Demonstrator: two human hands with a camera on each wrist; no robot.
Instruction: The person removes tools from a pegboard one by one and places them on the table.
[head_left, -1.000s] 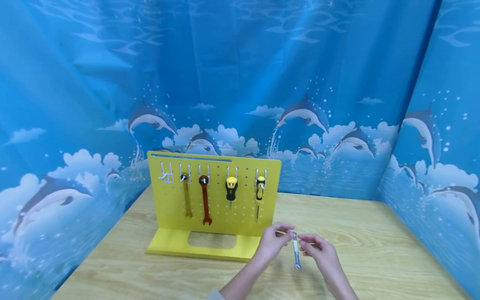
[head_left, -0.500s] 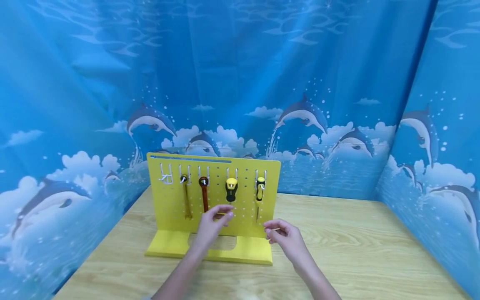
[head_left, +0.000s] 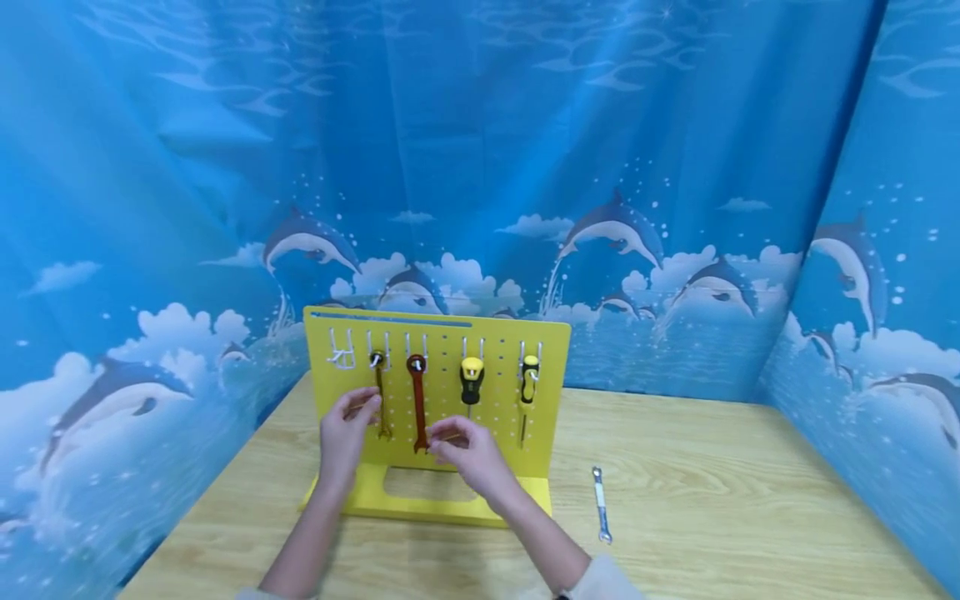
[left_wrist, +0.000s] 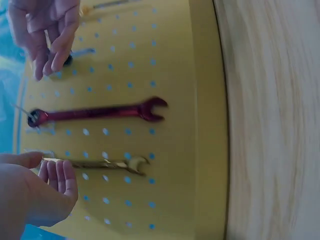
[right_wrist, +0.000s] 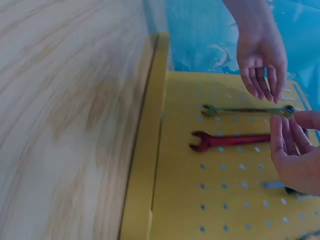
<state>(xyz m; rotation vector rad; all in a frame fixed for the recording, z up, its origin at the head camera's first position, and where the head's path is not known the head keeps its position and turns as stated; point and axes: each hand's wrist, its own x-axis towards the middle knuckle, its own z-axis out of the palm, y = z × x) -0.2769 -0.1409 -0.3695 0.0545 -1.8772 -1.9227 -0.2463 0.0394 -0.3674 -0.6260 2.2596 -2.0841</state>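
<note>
My left hand (head_left: pixel 345 440) is raised before the yellow pegboard (head_left: pixel 487 433), loosely bent fingertips close beside the shaft of a gold combination wrench (head_left: pixel 382 408). That wrench hangs by its ring end on a hook. Next to it hangs a red combination wrench (head_left: pixel 419 404), its open end down. My right hand (head_left: pixel 480 462) hovers in front of the red wrench's lower end, fingers relaxed and nothing between them. The left wrist view has the gold wrench's upper part overlapped by my left hand (left_wrist: pixel 42 192). On the table to the right lies a small silver wrench (head_left: pixel 602 504).
A stubby black-and-yellow screwdriver (head_left: pixel 471 382) and a slimmer yellow-and-black screwdriver (head_left: pixel 529 383) hang on hooks to the right. White hooks (head_left: pixel 342 357) stick out at the board's upper left. A blue dolphin-print curtain (head_left: pixel 480 167) surrounds the wooden table (head_left: pixel 697 483).
Both hands have let go of the silver wrench, which now lies on the table. They have moved left across the pegboard, the left to the gold wrench, the right to the red one.
</note>
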